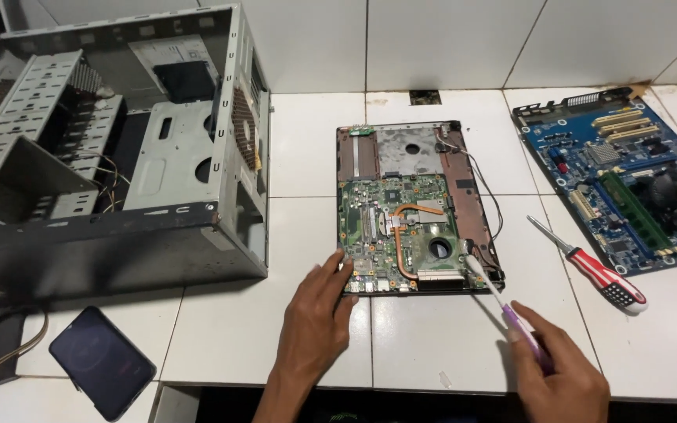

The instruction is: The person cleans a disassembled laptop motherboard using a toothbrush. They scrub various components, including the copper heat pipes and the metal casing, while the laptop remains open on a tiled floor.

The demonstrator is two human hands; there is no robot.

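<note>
An opened laptop base (464, 168) lies on the white tiled counter, with its green motherboard (370, 219) and a copper heat pipe exposed. My left hand (316, 317) rests on the counter with its fingertips touching the board's front left corner. My right hand (562, 372) grips a white and purple toothbrush (497, 294) by the handle. The brush head touches the laptop's front right corner beside the round fan opening.
An empty grey desktop computer case (111, 157) lies open at the left. A blue desktop motherboard (628, 180) sits at the right, with a red-handled screwdriver (589, 266) beside it. A dark phone (102, 362) lies near the counter's front left edge.
</note>
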